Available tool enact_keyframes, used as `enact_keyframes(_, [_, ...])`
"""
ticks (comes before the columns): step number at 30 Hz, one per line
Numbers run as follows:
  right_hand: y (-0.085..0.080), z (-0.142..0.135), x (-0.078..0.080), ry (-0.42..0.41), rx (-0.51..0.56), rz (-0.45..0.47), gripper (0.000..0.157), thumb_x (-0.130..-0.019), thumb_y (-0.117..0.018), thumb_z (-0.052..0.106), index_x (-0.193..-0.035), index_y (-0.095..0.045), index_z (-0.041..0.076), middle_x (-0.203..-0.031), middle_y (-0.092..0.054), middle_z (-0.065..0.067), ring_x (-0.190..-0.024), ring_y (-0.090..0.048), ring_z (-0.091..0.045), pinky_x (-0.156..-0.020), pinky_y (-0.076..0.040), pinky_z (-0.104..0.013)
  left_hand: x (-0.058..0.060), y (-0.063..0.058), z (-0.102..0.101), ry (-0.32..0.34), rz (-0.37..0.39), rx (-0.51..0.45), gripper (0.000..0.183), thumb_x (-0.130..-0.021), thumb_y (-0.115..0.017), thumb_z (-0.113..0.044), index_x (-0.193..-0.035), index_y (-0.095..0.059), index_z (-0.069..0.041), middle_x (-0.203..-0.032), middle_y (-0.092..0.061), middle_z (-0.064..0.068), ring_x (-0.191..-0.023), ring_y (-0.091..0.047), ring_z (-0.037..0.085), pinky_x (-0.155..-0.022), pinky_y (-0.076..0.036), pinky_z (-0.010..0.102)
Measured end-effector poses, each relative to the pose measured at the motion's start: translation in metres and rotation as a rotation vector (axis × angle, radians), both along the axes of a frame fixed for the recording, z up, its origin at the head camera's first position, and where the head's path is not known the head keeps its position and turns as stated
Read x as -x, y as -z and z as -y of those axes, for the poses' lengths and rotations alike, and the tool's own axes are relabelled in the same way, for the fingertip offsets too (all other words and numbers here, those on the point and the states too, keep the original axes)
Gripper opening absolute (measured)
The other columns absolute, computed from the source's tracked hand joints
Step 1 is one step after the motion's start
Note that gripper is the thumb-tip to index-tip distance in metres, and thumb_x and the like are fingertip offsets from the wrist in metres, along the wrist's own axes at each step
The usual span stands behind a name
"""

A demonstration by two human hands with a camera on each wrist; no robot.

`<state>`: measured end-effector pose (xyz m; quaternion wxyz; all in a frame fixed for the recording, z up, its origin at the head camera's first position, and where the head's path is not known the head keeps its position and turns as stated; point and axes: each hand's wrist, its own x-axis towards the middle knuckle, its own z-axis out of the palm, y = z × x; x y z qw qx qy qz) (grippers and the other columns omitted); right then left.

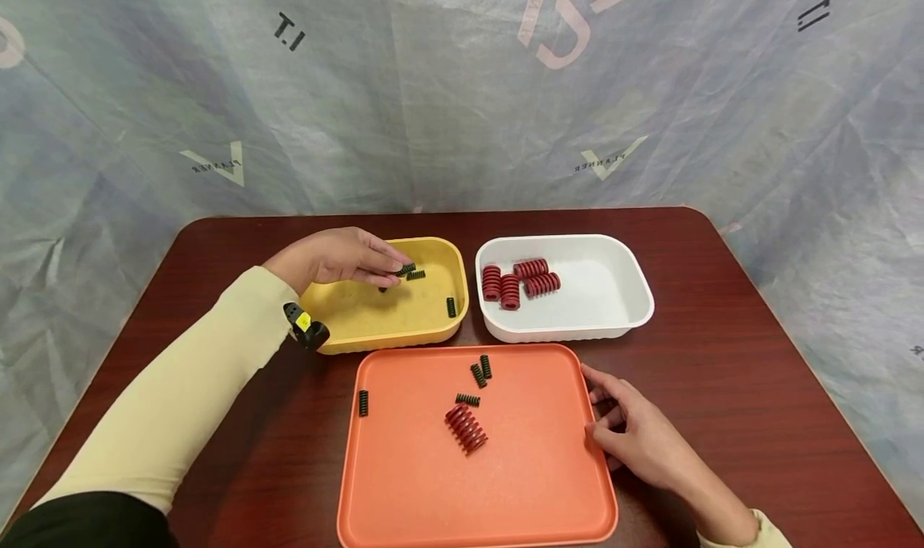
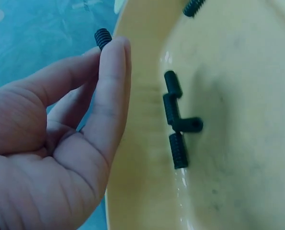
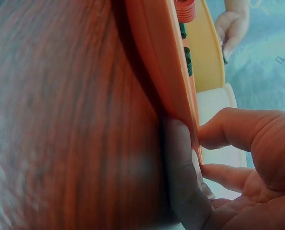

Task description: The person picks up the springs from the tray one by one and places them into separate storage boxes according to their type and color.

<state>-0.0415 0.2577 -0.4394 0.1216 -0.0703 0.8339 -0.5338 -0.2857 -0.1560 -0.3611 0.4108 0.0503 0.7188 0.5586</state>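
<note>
My left hand point(image 1: 345, 256) is over the yellow bin point(image 1: 386, 315), pinching a small dark green coil spring point(image 2: 103, 38) between thumb and fingertips. Below it in the bin lie several more small green springs point(image 2: 178, 151). With thumb and fingers, my right hand point(image 1: 646, 434) grips the right edge of the orange tray point(image 1: 404, 484). On that tray a thick red spring point(image 1: 466, 429) lies at an angle, close to a small green spring point(image 1: 468, 400). Two more small green springs point(image 1: 479, 375) lie near the tray's far edge, and another point(image 1: 363, 403) is at its left side.
A white bin point(image 1: 592, 291) stands to the right of the yellow one, behind the tray, with several red springs point(image 1: 509, 291) at its left side. Everything stands on a dark red wooden table point(image 1: 729, 355). A grey printed sheet point(image 1: 433, 91) hangs behind the table.
</note>
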Motion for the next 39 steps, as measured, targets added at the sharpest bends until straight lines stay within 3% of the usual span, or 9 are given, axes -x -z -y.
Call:
enact_keyframes(6, [-0.001,0.000,0.000,0.010,-0.011,-0.001,0.076,-0.088,-0.065,-0.012,-0.158,-0.037,0.005,-0.119,-0.052,-0.019,-0.079,-0.062,-0.019,-0.045,-0.059,-0.038,0.009,0.009,-0.004,0.018,0.004,0.040,0.041,-0.103,-0.061,-0.002,-0.142,-0.055,0.010,-0.135,-0.061,0.027,-0.102,-0.073,0.021,-0.106,-0.051,0.040])
enact_keyframes(16, [0.001,-0.001,-0.001,0.011,-0.009,-0.011,0.077,-0.088,-0.065,-0.012,-0.158,-0.037,0.004,-0.120,-0.052,-0.020,-0.078,-0.062,-0.018,-0.045,-0.059,-0.037,0.013,0.023,-0.018,0.025,0.055,0.102,0.036,-0.102,-0.061,0.002,-0.137,-0.058,0.013,-0.122,-0.067,0.023,-0.090,-0.073,0.021,-0.091,-0.060,0.033])
enact_keyframes(26, [0.000,0.000,-0.001,0.018,-0.007,-0.011,0.077,-0.087,-0.065,-0.012,-0.158,-0.037,0.004,-0.120,-0.052,-0.020,-0.079,-0.063,-0.019,-0.045,-0.059,-0.037,0.015,0.026,-0.018,0.028,0.065,0.161,0.032,-0.102,-0.061,0.003,-0.133,-0.062,0.012,-0.124,-0.068,0.020,-0.091,-0.073,0.021,-0.092,-0.060,0.033])
enact_keyframes(32, [0.000,0.000,-0.002,0.019,-0.015,-0.008,0.077,-0.087,-0.065,-0.012,-0.157,-0.038,0.005,-0.120,-0.052,-0.020,-0.079,-0.062,-0.018,-0.044,-0.059,-0.038,0.014,0.026,-0.015,0.038,0.037,0.154,0.035,-0.101,-0.062,0.003,-0.135,-0.060,0.012,-0.136,-0.061,0.024,-0.094,-0.073,0.022,-0.095,-0.058,0.036])
enact_keyframes(39, [-0.001,0.000,-0.002,0.014,-0.015,-0.017,0.076,-0.088,-0.064,-0.011,-0.157,-0.038,0.004,-0.120,-0.052,-0.020,-0.078,-0.062,-0.019,-0.045,-0.059,-0.038,0.011,0.021,-0.014,0.023,0.008,0.125,0.039,-0.101,-0.062,0.003,-0.139,-0.057,0.011,-0.133,-0.063,0.026,-0.098,-0.072,0.022,-0.100,-0.056,0.039])
